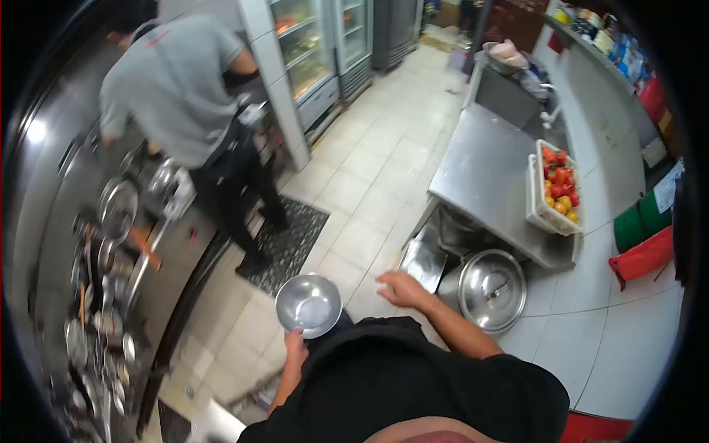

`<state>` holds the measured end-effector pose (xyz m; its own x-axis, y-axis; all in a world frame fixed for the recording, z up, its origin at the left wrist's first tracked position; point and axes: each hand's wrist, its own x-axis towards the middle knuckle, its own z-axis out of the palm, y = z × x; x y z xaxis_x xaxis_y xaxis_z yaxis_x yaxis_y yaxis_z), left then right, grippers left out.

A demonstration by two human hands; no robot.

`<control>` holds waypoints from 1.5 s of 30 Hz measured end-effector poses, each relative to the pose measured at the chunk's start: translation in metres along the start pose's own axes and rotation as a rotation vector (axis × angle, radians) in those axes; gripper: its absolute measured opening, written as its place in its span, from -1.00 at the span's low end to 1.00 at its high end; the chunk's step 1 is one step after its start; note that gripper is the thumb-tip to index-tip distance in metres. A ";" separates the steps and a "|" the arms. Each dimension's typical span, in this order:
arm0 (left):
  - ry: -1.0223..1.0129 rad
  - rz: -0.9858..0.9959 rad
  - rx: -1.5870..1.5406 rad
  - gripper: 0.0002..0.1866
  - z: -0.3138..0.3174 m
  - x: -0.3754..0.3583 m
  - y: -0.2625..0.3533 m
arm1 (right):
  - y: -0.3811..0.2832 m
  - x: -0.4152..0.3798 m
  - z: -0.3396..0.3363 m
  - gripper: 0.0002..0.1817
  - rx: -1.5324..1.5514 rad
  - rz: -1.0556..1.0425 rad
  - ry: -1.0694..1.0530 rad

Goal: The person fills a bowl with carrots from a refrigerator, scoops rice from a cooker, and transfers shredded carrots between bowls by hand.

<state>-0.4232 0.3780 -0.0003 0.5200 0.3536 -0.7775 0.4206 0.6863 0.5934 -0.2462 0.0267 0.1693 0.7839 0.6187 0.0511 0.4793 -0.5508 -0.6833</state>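
Note:
A round steel mixing bowl [309, 304] is tilted so its inside faces me, and its bottom shines white with light. My left hand [295, 345] grips the bowl at its near rim. My right hand [401, 289] is held out over the floor with nothing seen in it. Its fingers are loosely bent, with the tips a little apart. Nearest to that hand stand a metal container with a flat lid [424, 262] and a big lidded stockpot [493, 290], both down beside the steel counter.
A person in a grey shirt [173, 81] stands on a dark mat [299, 236] at the cooking line, which holds pans and ladles. On the right, a steel counter [480, 162] bears a white basket [533, 188] of peppers and a sink. Glass-door fridges [306, 52] line the tiled aisle.

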 end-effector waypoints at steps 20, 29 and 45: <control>0.053 -0.010 0.157 -0.46 0.358 0.297 0.277 | 0.217 0.442 -0.226 -0.71 0.069 0.034 0.241; 0.129 -0.093 0.176 -0.47 0.518 0.385 0.347 | 0.263 0.654 -0.297 -0.69 0.032 -0.144 0.225; 0.308 0.006 0.032 -0.50 0.651 0.607 0.424 | 0.491 0.787 -0.331 -0.74 -0.037 0.254 0.082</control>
<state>0.5548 0.4694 -0.0856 0.2748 0.5369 -0.7976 0.4442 0.6648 0.6005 0.7362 0.0579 0.1153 0.9093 0.4120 -0.0588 0.2764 -0.7035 -0.6547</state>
